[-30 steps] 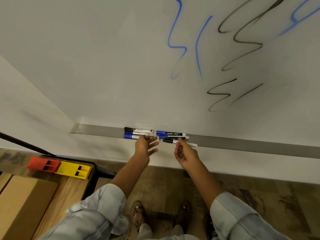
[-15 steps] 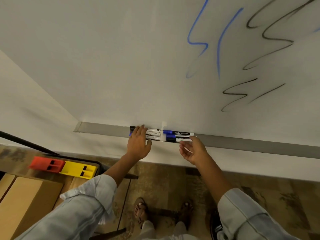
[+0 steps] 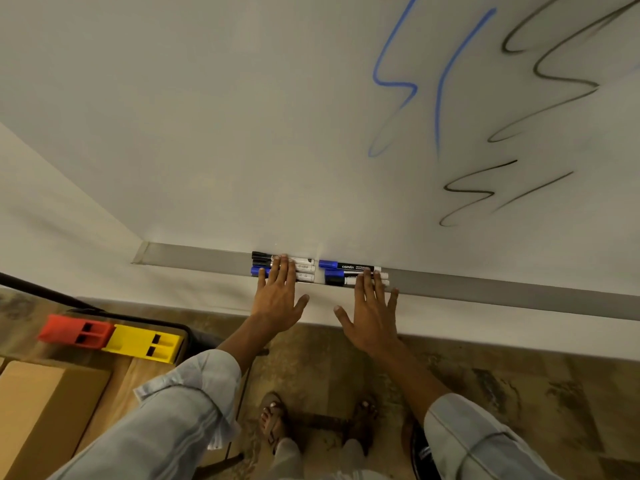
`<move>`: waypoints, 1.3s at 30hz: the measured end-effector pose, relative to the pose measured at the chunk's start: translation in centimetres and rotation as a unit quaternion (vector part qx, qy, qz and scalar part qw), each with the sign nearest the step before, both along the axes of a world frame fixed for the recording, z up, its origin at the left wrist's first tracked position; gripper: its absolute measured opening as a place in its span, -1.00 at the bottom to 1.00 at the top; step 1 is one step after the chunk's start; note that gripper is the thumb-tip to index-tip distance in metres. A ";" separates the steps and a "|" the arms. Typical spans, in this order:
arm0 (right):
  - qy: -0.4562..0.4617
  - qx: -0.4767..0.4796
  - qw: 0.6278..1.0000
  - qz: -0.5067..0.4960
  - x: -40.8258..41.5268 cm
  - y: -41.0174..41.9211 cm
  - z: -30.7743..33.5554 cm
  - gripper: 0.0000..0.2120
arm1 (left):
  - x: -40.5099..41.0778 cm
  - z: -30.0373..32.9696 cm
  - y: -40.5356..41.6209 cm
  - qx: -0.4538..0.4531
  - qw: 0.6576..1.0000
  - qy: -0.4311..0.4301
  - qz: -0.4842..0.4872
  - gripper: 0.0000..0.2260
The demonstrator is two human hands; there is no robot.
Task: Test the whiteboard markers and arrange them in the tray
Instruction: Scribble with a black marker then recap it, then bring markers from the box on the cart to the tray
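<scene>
— Whiteboard (image 3: 242,116) fills our view, blue and black squiggles (image 3: 485,109) at its upper right, the grey tray (image 3: 194,252) running along its foot. What do we see changed from half a second ago?

— Our right hand (image 3: 372,315) was curled at the markers' near edge; now it lies flat, fingers straight and spread, tips resting on the right group of markers (image 3: 349,273). Our left hand (image 3: 278,301) stays over the left group (image 3: 277,268), fingers straight and close together.

— And how do the markers lie?

— Both groups sit in the tray, long axes along its length, caps to the left, white barrels to the right. We count about three in each group, though our fingers hide parts, so we can't be sure. Red and yellow blocks (image 3: 110,337) sit down at lower left.
</scene>
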State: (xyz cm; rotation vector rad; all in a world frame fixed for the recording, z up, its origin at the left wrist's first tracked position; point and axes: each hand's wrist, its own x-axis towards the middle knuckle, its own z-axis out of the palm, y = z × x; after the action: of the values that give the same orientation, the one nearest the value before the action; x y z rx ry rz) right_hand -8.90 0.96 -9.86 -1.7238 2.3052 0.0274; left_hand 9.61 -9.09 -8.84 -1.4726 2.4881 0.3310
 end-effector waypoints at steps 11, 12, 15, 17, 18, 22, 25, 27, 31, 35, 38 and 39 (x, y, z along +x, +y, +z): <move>0.023 -0.007 1.000 -0.017 -2.9 1.2 -0.8 -0.13 | -5.0 0.0 2.4 0.023 0.999 0.017 -0.019 -0.25; 0.020 -0.009 1.000 -0.018 -3.3 1.4 -0.8 -0.12 | -5.5 0.0 2.6 0.025 0.999 0.017 -0.024 -0.25; 0.010 -0.012 1.000 -0.026 -4.2 1.7 -0.8 -0.10 | -6.8 -0.1 3.3 0.027 0.999 0.013 -0.028 -0.24; 0.009 -0.017 0.999 -0.029 -4.7 2.0 -0.9 -0.10 | -7.6 -0.2 3.6 0.026 0.999 0.009 -0.025 -0.24; 0.008 -0.018 0.999 -0.031 -4.9 2.1 -0.9 -0.11 | -7.9 -0.3 3.8 0.026 0.999 0.008 -0.022 -0.23; 0.007 -0.012 0.999 -0.030 -5.1 2.2 -1.0 -0.14 | -8.5 -0.4 4.0 0.025 1.000 0.008 -0.008 -0.23; 0.006 -0.021 0.999 -0.027 -5.0 2.3 -0.8 -0.15 | -8.4 -0.1 4.0 0.025 1.000 0.010 -0.004 -0.23; 0.005 -0.025 0.999 -0.024 -4.8 2.1 -0.4 -0.15 | -8.0 0.3 3.8 0.019 1.000 0.011 -0.004 -0.24; -0.007 -0.044 0.999 0.027 -4.0 1.0 0.9 -0.08 | -6.9 1.6 3.1 0.003 1.000 0.029 0.002 -0.26; -0.021 -0.078 0.991 0.110 -2.2 -0.6 3.2 -0.20 | -5.3 3.6 2.6 -0.022 0.997 0.067 0.020 -0.32; -0.055 -0.099 0.977 0.179 -0.3 -1.9 4.2 -0.35 | -3.1 5.6 2.8 -0.049 0.992 0.100 0.066 -0.34; -0.073 -0.108 0.972 0.195 0.5 -2.3 4.7 -0.36 | -2.1 6.2 3.0 -0.056 0.989 0.104 0.088 -0.35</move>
State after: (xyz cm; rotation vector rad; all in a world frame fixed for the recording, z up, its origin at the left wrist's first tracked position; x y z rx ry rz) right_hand -8.40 -1.38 -5.19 -2.1820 1.8936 -0.2748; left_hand 7.53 -6.05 -2.64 -1.7946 2.5767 0.4020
